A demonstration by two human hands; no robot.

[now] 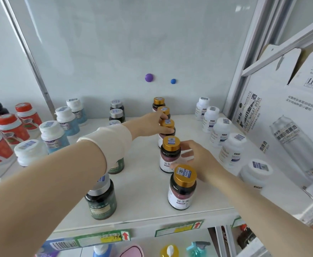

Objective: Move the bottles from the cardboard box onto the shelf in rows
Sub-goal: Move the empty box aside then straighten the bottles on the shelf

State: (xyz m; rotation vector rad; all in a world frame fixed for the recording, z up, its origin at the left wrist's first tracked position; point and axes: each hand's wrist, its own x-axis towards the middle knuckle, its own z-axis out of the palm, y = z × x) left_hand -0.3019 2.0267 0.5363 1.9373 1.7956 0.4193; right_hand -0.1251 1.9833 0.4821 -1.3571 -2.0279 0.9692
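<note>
A: Head view: gold-capped bottles (183, 188) counted?
B: Five, upright in one row running front to back on the white shelf (142, 191), right of centre.
A: Hands?
B: The left hand (154, 123) is reached across. The third gold-capped bottle (167, 127) is pinched under its cap between thumb and fingers. The right hand (196, 160) is curled round the fourth gold-capped bottle (170, 156), thumb at the label, fingers beside the cap.
A: Other rows?
B: Five silver-capped dark bottles (101, 199) are noted to the left, two partly hidden by the sleeve (113, 143). Five white bottles (232, 151) are noted to the right. A white cardboard box (281, 117) is seen past the right post. Red-capped bottles (11, 127) are seen at far left, cut by the frame edge and not counted.
</note>
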